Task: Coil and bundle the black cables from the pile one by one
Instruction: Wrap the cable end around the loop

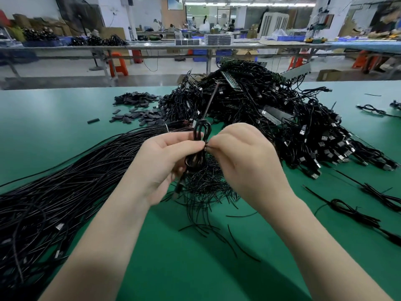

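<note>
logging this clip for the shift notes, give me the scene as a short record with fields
surface: green table
left hand: left hand grips the coiled cable at its middle
right hand: right hand pinches a thin tie at the coil's waist
loose stock: long straight cables at left
pile: tangled cable pile behind the hands
ties: heap of short thin ties under the hands
small parts: short black sleeves at far left
done: bundled cables lying at right
</note>
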### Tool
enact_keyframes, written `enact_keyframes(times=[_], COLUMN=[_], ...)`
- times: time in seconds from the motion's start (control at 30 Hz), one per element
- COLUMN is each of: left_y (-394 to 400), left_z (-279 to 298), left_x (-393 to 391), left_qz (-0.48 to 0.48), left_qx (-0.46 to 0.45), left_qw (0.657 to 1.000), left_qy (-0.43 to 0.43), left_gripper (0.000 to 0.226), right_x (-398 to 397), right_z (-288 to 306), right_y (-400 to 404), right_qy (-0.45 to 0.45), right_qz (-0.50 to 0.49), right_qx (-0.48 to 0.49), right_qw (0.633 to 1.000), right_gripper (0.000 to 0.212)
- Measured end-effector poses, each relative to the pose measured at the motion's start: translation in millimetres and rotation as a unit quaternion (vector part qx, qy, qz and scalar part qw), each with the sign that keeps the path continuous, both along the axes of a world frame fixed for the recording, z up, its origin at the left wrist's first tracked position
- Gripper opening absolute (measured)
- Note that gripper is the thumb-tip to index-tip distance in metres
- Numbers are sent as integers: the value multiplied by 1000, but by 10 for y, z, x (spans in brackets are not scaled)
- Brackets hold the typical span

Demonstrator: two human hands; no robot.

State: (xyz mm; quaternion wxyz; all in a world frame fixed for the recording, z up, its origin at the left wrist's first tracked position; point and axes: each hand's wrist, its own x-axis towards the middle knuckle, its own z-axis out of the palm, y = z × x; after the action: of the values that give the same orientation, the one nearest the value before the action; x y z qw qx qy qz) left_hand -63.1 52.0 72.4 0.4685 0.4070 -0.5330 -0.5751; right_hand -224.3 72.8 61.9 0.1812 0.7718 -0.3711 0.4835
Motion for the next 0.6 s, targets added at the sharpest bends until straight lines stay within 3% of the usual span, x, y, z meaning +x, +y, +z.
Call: enact_keyframes(times=[0.07,0.17,0.23,0.3,0.33,0.37,0.43,0.47,0.6], left_y=[7,14,2,7,7,8,17,23,42], left_z=[19,34,11,6,6,5,2,2,2], left_x=[7,25,38,44,47,50,45,43,33], left_qz=[-8,-13,24,47,56,70,87,85,48], left_qx=[31,30,-27,-90,-122,-156,-201,-209,-234], left_qw=[999,999,999,995,991,985,974,973,968], left_qy=[-6,-17,-38,-17,-12,-20,-48,-57,-80], left_gripper=[29,12,15,16,18,20,24,27,37], right_x=[-29,-48,-29,-3,12,22,21,16,37], right_z=[-50,-111,-142,-117,-82,-50,-10,-8,28], right_y=[-26,-50,-57,-42,-24,-17,-2,3,41], right_qy=[90,98,31,-141,-238,-315,-387,-398,-431], right_qz=[-15,-14,-11,13,47,91,157,170,187], right_qx=[-102,-137,-60,101,211,326,479,511,533], right_qw=[991,986,998,985,947,887,772,742,703], right_gripper=[19,15,6,10,11,9,19,23,20])
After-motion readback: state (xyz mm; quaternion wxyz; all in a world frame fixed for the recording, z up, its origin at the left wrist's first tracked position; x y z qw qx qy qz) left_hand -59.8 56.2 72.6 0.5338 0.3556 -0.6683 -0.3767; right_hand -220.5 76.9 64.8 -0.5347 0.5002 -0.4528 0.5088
